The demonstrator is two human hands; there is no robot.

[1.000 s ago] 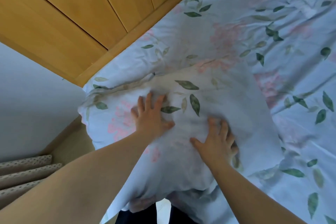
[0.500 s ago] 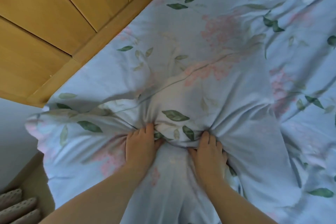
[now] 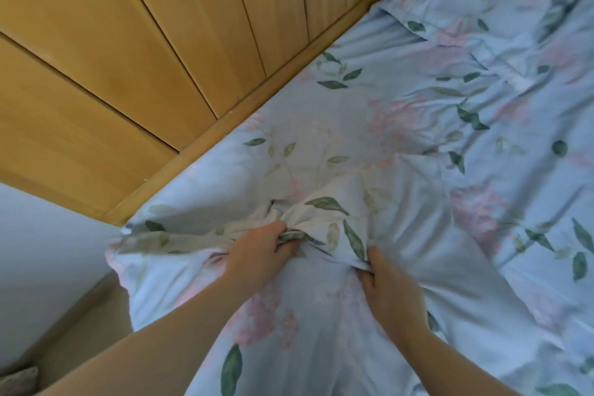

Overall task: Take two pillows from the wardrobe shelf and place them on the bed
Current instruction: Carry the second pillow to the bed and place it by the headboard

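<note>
Head view: two hands bunched the pillow (image 3: 167, 270) at the bed (image 3: 501, 125) corner beside the headboard (image 3: 135, 80).
The left hand (image 3: 258, 255) had its fingers curled round a wad of the pillow's floral cover. The right hand (image 3: 393, 294) pinched a fold just beside it. The pillow lay on the bed directly ahead of both hands, and its left end appeared to overhang the bed's edge. Its long axis seemed to run left to right, roughly along the headboard. The left hand sat nearer the overhanging end, so a push toward the headboard would likely lead from there.
</note>
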